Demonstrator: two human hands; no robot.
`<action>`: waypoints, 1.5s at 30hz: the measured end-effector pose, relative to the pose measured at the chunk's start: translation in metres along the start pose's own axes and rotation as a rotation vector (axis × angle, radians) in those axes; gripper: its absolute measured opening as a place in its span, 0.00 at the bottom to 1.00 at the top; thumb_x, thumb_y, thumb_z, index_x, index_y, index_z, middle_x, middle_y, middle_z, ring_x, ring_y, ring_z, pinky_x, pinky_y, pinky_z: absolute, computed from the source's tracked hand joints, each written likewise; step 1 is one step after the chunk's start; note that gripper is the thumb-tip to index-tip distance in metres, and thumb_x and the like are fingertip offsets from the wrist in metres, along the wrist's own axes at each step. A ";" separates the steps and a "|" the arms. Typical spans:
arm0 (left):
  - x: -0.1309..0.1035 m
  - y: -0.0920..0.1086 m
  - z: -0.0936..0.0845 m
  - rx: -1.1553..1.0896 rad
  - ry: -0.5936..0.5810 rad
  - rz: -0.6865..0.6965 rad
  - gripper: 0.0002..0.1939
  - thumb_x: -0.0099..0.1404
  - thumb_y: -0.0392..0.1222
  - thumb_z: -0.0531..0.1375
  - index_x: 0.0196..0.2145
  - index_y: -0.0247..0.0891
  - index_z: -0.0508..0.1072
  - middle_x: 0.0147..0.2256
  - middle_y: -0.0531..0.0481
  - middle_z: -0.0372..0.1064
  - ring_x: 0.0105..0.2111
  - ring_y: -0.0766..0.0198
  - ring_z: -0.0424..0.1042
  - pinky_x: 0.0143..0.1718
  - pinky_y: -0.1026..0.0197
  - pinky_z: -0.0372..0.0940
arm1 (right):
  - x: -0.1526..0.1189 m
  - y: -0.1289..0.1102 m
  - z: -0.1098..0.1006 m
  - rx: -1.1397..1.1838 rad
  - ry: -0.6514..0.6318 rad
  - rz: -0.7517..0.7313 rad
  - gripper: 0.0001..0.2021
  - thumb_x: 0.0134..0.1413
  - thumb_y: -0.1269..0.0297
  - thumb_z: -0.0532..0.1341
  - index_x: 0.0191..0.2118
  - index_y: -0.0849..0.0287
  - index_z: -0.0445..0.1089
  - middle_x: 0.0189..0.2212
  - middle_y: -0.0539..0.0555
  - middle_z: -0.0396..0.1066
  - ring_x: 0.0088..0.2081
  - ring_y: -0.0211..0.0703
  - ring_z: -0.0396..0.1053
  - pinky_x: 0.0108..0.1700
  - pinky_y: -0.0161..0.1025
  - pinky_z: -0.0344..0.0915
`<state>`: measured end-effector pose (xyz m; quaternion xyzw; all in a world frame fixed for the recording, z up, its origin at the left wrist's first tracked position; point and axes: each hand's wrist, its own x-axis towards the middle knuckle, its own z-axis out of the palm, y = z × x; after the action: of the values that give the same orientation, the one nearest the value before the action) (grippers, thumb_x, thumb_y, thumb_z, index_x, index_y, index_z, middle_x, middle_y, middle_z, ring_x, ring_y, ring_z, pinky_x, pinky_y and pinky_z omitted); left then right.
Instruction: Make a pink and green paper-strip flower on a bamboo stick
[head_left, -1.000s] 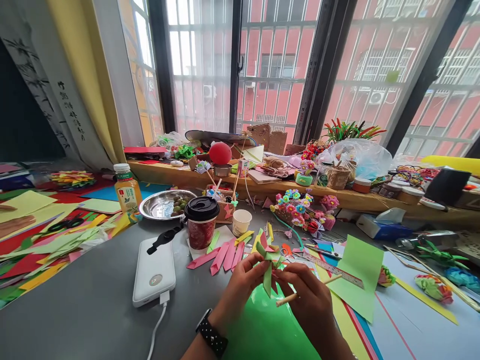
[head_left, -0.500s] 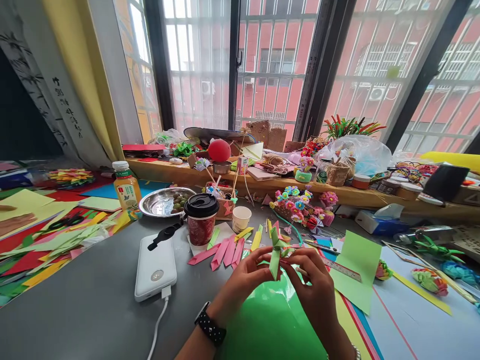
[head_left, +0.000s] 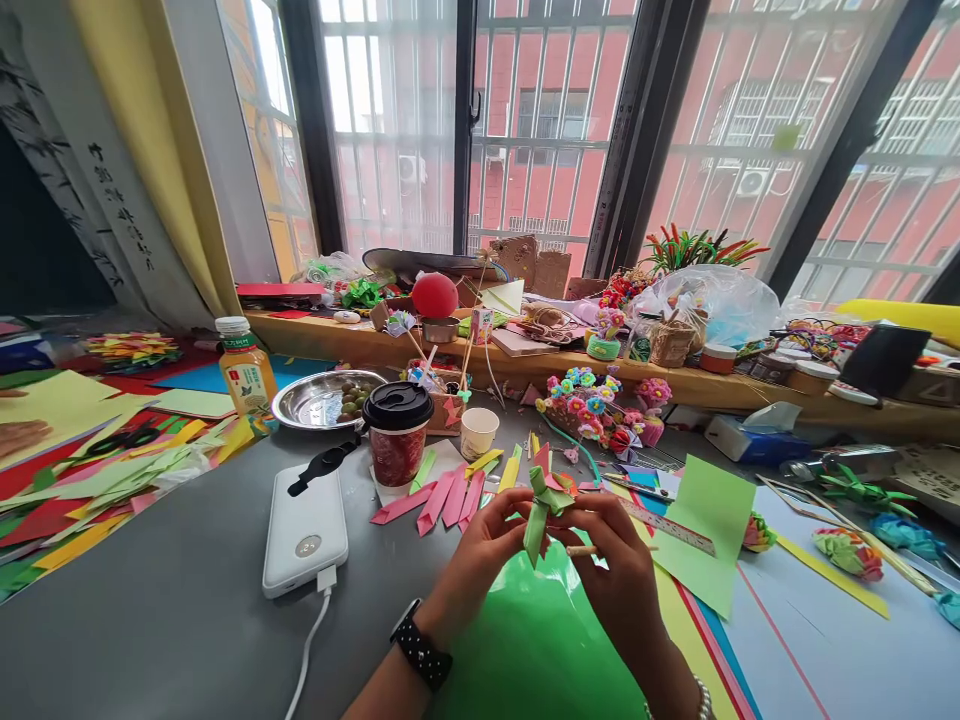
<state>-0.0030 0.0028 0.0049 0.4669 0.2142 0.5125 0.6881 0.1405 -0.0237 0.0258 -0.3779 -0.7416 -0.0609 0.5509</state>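
A folded paper flower point(head_left: 541, 505) with green strips and bits of pink and orange is held up between my two hands. My left hand point(head_left: 491, 540), with a dark dotted watch band at the wrist, pinches it from the left side. From the right, my right hand point(head_left: 615, 555) has its fingers closed on the flower's other side. A thin wooden stick point(head_left: 582, 551) lies across that hand, between its fingers. Fingers hide the flower's underside. Just beneath both hands is a shiny green surface point(head_left: 540, 650). Several folded pink paper strips point(head_left: 442, 498) lie beyond my left hand.
A white power bank point(head_left: 306, 530) with a cable stands left, near a lidded coffee cup point(head_left: 397, 435) and a paper cup point(head_left: 478, 433). To the right are a ruler point(head_left: 675, 528), green paper point(head_left: 709, 530) and finished paper flowers point(head_left: 847, 553). Another person's hand point(head_left: 22, 440) rests at far left.
The flower has turned in my fingers, its green strip now leaning lower left. The wooden stick in my right hand shows more clearly. The view has shifted slightly.
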 end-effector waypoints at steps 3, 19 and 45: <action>0.000 0.001 0.001 -0.010 -0.006 -0.018 0.13 0.52 0.39 0.63 0.37 0.39 0.70 0.28 0.53 0.66 0.26 0.68 0.67 0.29 0.65 0.59 | 0.000 0.000 0.000 -0.012 -0.005 -0.009 0.06 0.53 0.71 0.55 0.30 0.57 0.68 0.31 0.54 0.66 0.33 0.40 0.69 0.29 0.33 0.68; 0.001 0.000 0.003 -0.008 -0.009 -0.014 0.14 0.51 0.39 0.63 0.37 0.37 0.68 0.29 0.52 0.65 0.27 0.67 0.68 0.30 0.64 0.60 | -0.001 0.002 -0.001 -0.091 0.045 -0.048 0.07 0.52 0.70 0.55 0.28 0.59 0.69 0.27 0.53 0.67 0.28 0.39 0.69 0.29 0.34 0.68; 0.004 0.003 -0.002 -0.100 0.053 -0.114 0.13 0.48 0.40 0.65 0.33 0.33 0.71 0.31 0.48 0.70 0.30 0.63 0.69 0.34 0.62 0.61 | -0.004 -0.001 0.002 -0.192 -0.063 -0.159 0.10 0.56 0.66 0.54 0.29 0.59 0.71 0.27 0.54 0.70 0.24 0.35 0.69 0.23 0.30 0.63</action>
<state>-0.0046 0.0069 0.0074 0.4051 0.2328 0.4949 0.7327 0.1383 -0.0254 0.0224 -0.3708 -0.7770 -0.1629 0.4819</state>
